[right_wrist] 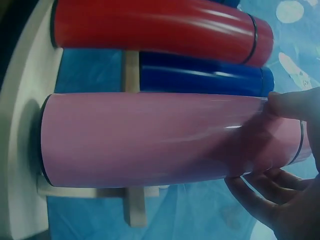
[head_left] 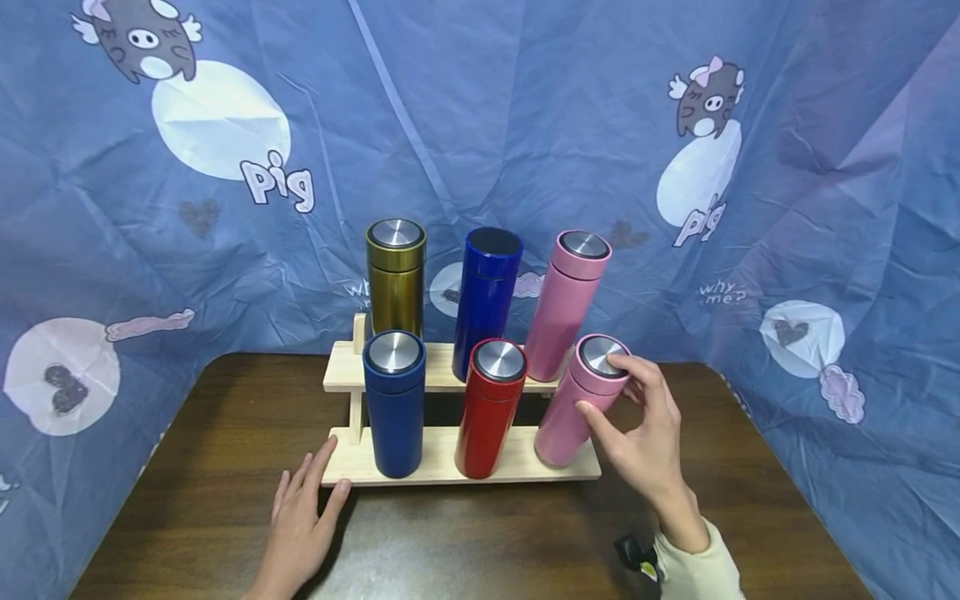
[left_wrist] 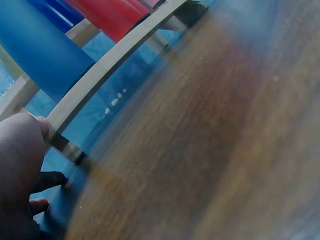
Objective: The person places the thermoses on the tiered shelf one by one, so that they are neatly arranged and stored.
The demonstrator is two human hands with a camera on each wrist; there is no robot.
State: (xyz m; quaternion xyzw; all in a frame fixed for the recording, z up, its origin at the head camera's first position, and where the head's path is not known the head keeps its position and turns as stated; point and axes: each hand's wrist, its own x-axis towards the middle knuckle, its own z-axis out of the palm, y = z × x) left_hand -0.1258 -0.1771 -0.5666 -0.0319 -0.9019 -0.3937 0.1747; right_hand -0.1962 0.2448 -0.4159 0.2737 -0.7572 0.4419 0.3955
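Observation:
My right hand (head_left: pixel 648 433) grips the upper part of a pink thermos bottle (head_left: pixel 566 417), thumb on the near side and a finger at the silver lid. In the right wrist view the thumb and fingers lie on opposite sides of this pink body (right_wrist: pixel 150 140). The bottle stands at the right end of the lower step of a wooden rack (head_left: pixel 442 471). At the rack's left end rests my left hand (head_left: pixel 300 521), its fingers fairly straight and touching the lower board's corner. Beside the held bottle stand a red bottle (head_left: pixel 489 417) and a dark blue bottle (head_left: pixel 395 408).
On the upper step stand a gold bottle (head_left: pixel 396 279), a shiny blue bottle (head_left: pixel 486 308) and another pink bottle (head_left: pixel 566 304). The rack is on a brown wooden table (head_left: pixel 465 542). Behind it hangs a blue curtain (head_left: pixel 465 108) with pig prints. A small black object (head_left: pixel 636 554) is by the right sleeve.

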